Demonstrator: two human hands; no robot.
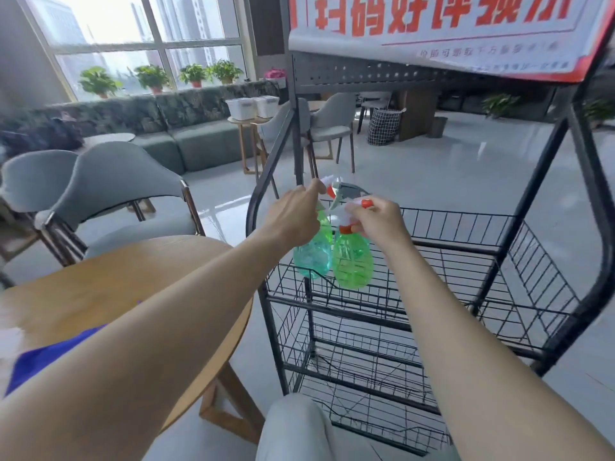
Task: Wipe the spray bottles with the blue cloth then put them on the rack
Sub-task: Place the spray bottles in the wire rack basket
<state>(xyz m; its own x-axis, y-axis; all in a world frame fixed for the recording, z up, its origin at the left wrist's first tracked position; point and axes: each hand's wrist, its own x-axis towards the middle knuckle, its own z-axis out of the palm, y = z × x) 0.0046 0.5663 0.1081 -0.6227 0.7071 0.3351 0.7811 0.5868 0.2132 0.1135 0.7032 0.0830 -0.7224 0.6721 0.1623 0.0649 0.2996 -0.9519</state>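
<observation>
Two see-through spray bottles hang side by side over the near left corner of the black wire rack (466, 261). My left hand (293, 221) grips the white spray head of the teal-green bottle (312, 257). My right hand (379, 221) grips the white and orange spray head of the bright green bottle (352, 264). Both bottles are upright, their bases at about the height of the upper basket's front rim. The blue cloth (50, 354) lies on the round wooden table (133, 281) at lower left, partly hidden by my left forearm.
The rack has several wire baskets stacked below and a red and white sign (449, 28) on top. Grey chairs (109, 194) stand behind the table. My knee (299, 434) is at the bottom. A sofa, small tables and potted plants line the far window.
</observation>
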